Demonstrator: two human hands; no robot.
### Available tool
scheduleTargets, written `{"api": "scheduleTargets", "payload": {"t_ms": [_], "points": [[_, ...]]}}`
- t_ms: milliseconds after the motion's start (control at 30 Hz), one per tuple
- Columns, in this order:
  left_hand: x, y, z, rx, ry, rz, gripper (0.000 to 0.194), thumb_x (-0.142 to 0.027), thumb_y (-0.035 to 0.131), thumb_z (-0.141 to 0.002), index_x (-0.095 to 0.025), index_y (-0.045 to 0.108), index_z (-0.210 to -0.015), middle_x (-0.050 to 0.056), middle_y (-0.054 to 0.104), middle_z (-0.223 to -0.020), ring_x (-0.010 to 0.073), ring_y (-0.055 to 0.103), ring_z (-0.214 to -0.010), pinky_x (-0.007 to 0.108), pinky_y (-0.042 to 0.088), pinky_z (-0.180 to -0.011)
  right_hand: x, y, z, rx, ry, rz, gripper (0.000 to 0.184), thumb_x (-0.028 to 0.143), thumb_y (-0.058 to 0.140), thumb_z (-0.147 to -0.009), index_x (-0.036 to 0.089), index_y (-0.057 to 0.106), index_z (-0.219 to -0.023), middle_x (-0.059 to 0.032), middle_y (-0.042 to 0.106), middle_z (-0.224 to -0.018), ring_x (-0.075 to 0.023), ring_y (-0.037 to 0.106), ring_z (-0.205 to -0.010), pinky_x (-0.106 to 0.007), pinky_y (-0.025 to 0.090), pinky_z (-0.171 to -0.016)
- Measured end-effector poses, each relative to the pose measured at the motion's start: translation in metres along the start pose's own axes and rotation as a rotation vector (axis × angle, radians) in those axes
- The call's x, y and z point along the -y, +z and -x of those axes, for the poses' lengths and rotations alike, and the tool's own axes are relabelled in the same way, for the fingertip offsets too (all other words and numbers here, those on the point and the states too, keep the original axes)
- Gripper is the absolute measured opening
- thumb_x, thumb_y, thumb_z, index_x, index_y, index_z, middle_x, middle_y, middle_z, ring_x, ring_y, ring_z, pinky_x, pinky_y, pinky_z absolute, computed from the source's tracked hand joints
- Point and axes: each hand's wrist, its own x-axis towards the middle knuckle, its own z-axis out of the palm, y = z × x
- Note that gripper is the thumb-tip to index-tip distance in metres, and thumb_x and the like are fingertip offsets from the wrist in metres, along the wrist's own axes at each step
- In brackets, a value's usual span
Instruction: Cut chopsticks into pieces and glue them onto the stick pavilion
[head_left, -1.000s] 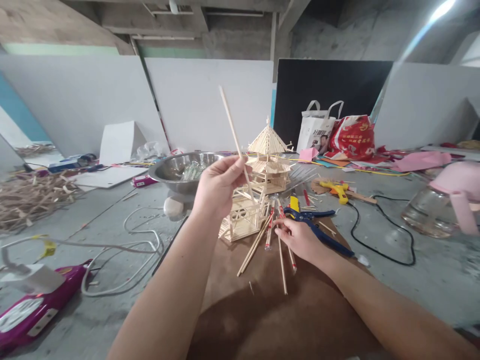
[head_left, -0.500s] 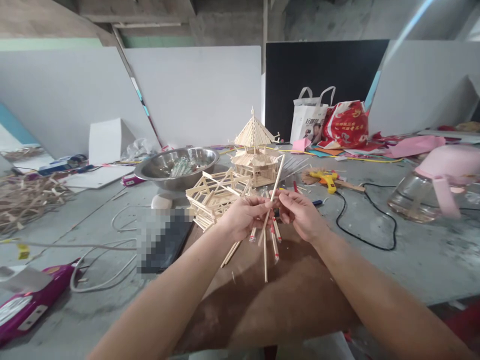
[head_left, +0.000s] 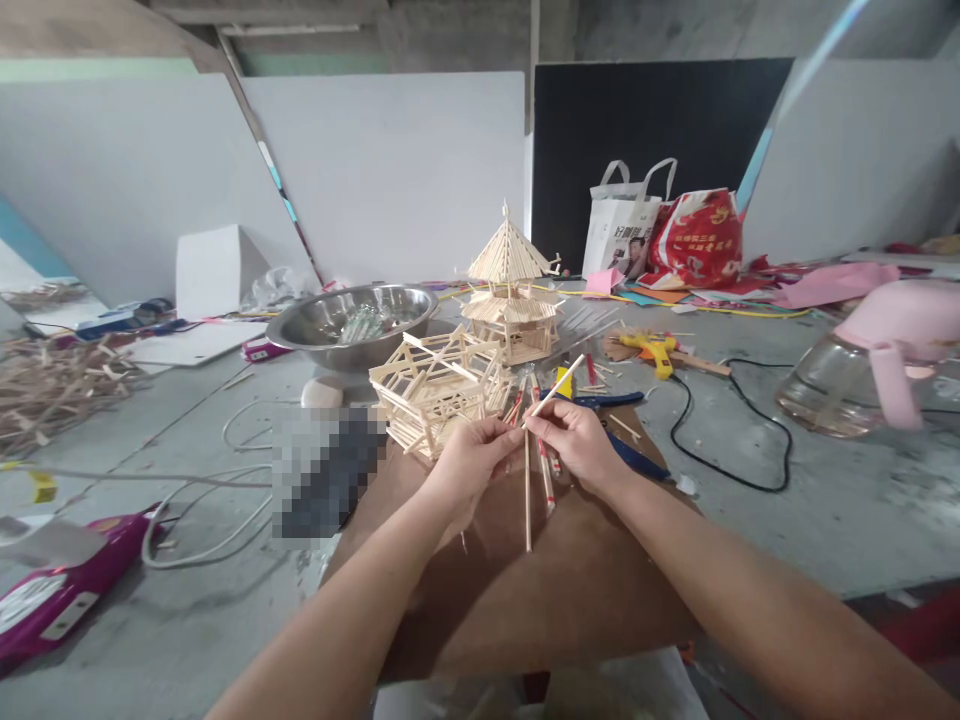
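Above the brown board (head_left: 517,620), a thin wooden stick (head_left: 561,380) slants up to the right between my two hands. My left hand (head_left: 476,460) is closed, with thumb and finger pinched at the stick's lower end. Just beside it, my right hand (head_left: 581,440) pinches the same stick a little higher. Under and around the hands lie another loose stick (head_left: 527,515) and red-and-clear wrapped sticks (head_left: 548,488). Behind my left hand stands an open lattice frame of sticks (head_left: 457,410). Farther back rises a stick pavilion (head_left: 510,258) with a pointed roof.
Blue-handled pliers (head_left: 637,458) lie right of my right hand. A yellow glue gun (head_left: 652,352) with black cord sits behind them, near a pink-lidded jug (head_left: 832,385). A steel bowl (head_left: 330,350), a purple power strip (head_left: 82,580) and white cables are on the left.
My left hand has come down with the stick, and my right hand has left the loose sticks to grip it too. The stick has tilted from upright to slanting right. The view has shifted.
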Motion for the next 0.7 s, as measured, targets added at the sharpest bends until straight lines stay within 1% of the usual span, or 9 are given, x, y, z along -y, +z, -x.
{"api": "scheduleTargets", "payload": {"t_ms": [67,200,267,333,400,467,567,633,700], "points": [[0.001,-0.002,0.000,-0.012,0.012,-0.045,0.027,-0.038,0.060,-0.062,-0.011,0.054,-0.059,-0.006,0.040,-0.043,0.0018,0.030,-0.038,0.016,0.020,-0.037,0.001,0.001,0.001,0.000,-0.027,0.058,0.020,0.035,0.054,-0.069,0.016,0.056,-0.074,0.0051,0.047,-0.052,-0.0054,0.038,-0.042,-0.019,0.031,-0.042],[0.005,-0.006,-0.001,-0.036,0.086,-0.042,0.027,-0.039,0.060,-0.061,-0.012,0.055,-0.062,-0.005,0.042,-0.047,0.0035,0.034,-0.043,0.017,0.026,-0.042,0.012,-0.009,-0.001,0.066,-0.070,0.276,0.026,0.039,0.049,-0.071,0.016,0.057,-0.080,0.0020,0.053,-0.059,-0.0078,0.045,-0.047,-0.021,0.035,-0.045],[0.007,-0.008,-0.002,-0.050,0.089,-0.056,0.028,-0.040,0.059,-0.061,-0.013,0.055,-0.060,-0.005,0.042,-0.047,0.0036,0.033,-0.043,0.017,0.025,-0.042,0.022,-0.025,-0.005,0.091,-0.090,0.529,0.029,0.041,0.046,-0.073,0.018,0.058,-0.085,0.0001,0.058,-0.066,-0.0097,0.049,-0.052,-0.022,0.037,-0.049],[0.009,-0.009,-0.003,-0.063,0.063,-0.081,0.030,-0.042,0.059,-0.061,-0.013,0.053,-0.058,-0.005,0.040,-0.043,0.0030,0.029,-0.039,0.017,0.021,-0.039,0.031,-0.045,-0.009,0.017,-0.054,0.895,0.029,0.042,0.045,-0.073,0.019,0.059,-0.084,-0.0018,0.061,-0.073,-0.0123,0.053,-0.061,-0.024,0.038,-0.056],[0.012,-0.010,-0.005,-0.076,0.049,-0.084,0.030,-0.043,0.058,-0.061,-0.013,0.052,-0.056,-0.006,0.038,-0.042,0.0029,0.027,-0.038,0.017,0.019,-0.038,0.035,-0.063,-0.011,-0.005,0.064,1.235,0.027,0.043,0.046,-0.072,0.020,0.059,-0.082,-0.0041,0.062,-0.079,-0.0168,0.055,-0.068,-0.027,0.037,-0.059],[0.016,-0.010,-0.006,-0.079,0.066,-0.079,0.030,-0.043,0.058,-0.061,-0.014,0.051,-0.056,-0.005,0.039,-0.043,0.0034,0.029,-0.039,0.017,0.020,-0.039,0.034,-0.075,-0.010,0.078,0.205,1.452,0.030,0.046,0.047,-0.069,0.020,0.059,-0.078,-0.0061,0.063,-0.081,-0.0213,0.056,-0.073,-0.030,0.037,-0.059],[0.021,-0.010,-0.007,-0.087,0.095,-0.092,0.029,-0.043,0.057,-0.062,-0.014,0.052,-0.057,-0.005,0.041,-0.045,0.0038,0.030,-0.041,0.017,0.021,-0.040,0.024,-0.078,-0.006,0.232,0.316,1.583,0.033,0.048,0.050,-0.065,0.019,0.059,-0.078,-0.0084,0.063,-0.086,-0.0239,0.056,-0.078,-0.031,0.037,-0.061],[0.022,-0.009,-0.007,-0.094,0.094,-0.100,0.028,-0.042,0.058,-0.062,-0.014,0.053,-0.059,-0.006,0.041,-0.045,0.0038,0.031,-0.041,0.017,0.022,-0.041,0.016,-0.076,-0.004,0.257,0.336,1.593,0.032,0.046,0.049,-0.066,0.019,0.059,-0.079,-0.0088,0.063,-0.087,-0.0234,0.057,-0.079,-0.029,0.037,-0.060],[0.022,-0.009,-0.007,-0.097,0.081,-0.099,0.027,-0.041,0.058,-0.062,-0.014,0.054,-0.060,-0.006,0.040,-0.044,0.0038,0.031,-0.041,0.017,0.022,-0.041,0.010,-0.074,-0.003,0.235,0.347,1.580,0.028,0.042,0.047,-0.067,0.019,0.060,-0.078,-0.0085,0.063,-0.084,-0.0223,0.057,-0.077,-0.028,0.037,-0.057]]}}
